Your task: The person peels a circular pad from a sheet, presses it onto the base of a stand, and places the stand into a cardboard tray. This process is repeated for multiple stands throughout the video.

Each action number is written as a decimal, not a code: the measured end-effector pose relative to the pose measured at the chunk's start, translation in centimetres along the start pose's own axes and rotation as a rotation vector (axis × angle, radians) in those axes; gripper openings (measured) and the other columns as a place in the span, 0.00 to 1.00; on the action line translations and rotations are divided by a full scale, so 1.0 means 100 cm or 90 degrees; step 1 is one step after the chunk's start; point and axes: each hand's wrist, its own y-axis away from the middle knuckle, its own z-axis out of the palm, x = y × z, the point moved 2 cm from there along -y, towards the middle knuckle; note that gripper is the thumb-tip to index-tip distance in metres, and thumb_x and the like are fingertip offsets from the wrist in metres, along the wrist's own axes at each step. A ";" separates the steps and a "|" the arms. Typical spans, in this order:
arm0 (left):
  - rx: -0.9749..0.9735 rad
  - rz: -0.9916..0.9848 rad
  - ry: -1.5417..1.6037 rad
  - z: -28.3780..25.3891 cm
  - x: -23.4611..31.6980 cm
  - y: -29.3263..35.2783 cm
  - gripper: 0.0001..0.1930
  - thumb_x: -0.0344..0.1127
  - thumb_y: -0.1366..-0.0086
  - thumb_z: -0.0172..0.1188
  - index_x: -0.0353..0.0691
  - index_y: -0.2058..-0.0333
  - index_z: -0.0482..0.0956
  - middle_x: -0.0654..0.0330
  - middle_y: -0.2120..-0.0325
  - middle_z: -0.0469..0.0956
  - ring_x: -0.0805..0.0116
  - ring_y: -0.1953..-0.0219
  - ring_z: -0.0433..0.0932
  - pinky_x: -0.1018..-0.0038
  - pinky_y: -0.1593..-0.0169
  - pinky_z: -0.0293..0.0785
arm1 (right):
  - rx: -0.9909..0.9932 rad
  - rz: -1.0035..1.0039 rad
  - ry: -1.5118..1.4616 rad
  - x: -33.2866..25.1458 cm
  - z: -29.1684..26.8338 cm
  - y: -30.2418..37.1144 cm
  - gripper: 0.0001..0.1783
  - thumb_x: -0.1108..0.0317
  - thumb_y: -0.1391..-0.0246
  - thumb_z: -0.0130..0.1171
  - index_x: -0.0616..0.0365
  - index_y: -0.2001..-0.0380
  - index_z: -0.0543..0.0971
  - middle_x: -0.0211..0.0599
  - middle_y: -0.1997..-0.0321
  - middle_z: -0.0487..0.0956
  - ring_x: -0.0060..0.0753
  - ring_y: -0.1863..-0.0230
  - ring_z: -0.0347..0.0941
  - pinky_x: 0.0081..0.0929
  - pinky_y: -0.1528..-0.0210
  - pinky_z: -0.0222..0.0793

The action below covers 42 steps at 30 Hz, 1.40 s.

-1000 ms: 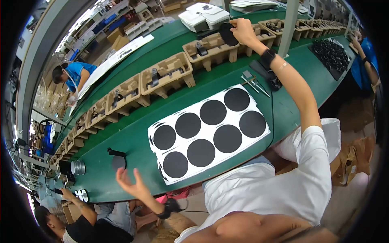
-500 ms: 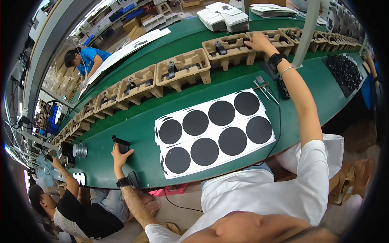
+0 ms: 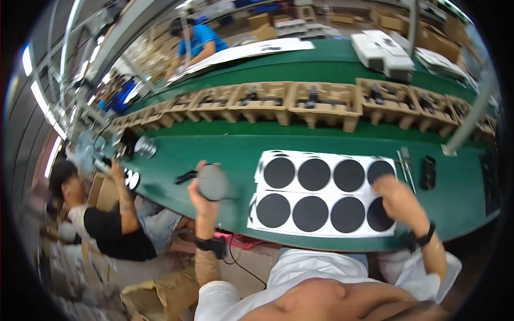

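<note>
In my left hand, fingers closed round its edge, is a blurred round grey disc-faced piece. A black arm-like part sticks out beside it; whether the two are joined I cannot tell. My right hand hovers over or touches the right end of a white sheet that bears two rows of black round stickers. Motion smears its fingers, and it partly covers the two rightmost stickers. Whether anything sits between those fingertips is not visible.
A row of tan moulded trays with black parts runs along the bench's far side. Tweezers and a black oblong thing lie right of the sheet. A metal post stands at right. Another person works at left.
My right hand has come back from a tan tray to the sticker sheet. The left hand's piece now shows its round grey face instead of its black side. The whole view has shifted.
</note>
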 end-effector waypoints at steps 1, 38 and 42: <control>-0.018 -0.039 0.039 0.037 -0.004 0.016 0.34 0.58 0.41 0.42 0.42 0.42 0.62 0.48 0.49 0.71 0.50 0.50 0.74 0.58 0.49 0.73 | -0.003 -0.024 0.033 -0.006 0.010 0.012 0.19 0.84 0.63 0.50 0.62 0.63 0.79 0.46 0.60 0.76 0.51 0.53 0.72 0.39 0.49 0.70; -0.001 -0.130 0.112 0.101 -0.063 0.087 0.35 0.57 0.42 0.40 0.45 0.38 0.57 0.42 0.45 0.66 0.41 0.48 0.72 0.47 0.52 0.75 | 0.377 0.203 -0.388 -0.014 0.005 0.074 0.08 0.81 0.59 0.55 0.64 0.70 0.73 0.42 0.61 0.73 0.37 0.56 0.73 0.32 0.49 0.69; -0.018 -0.143 0.131 0.108 -0.062 0.082 0.34 0.56 0.41 0.39 0.45 0.39 0.57 0.44 0.45 0.67 0.43 0.49 0.72 0.49 0.52 0.75 | 0.548 0.348 -0.321 -0.011 -0.012 0.139 0.06 0.78 0.49 0.58 0.64 0.69 0.72 0.39 0.62 0.74 0.36 0.56 0.74 0.30 0.49 0.68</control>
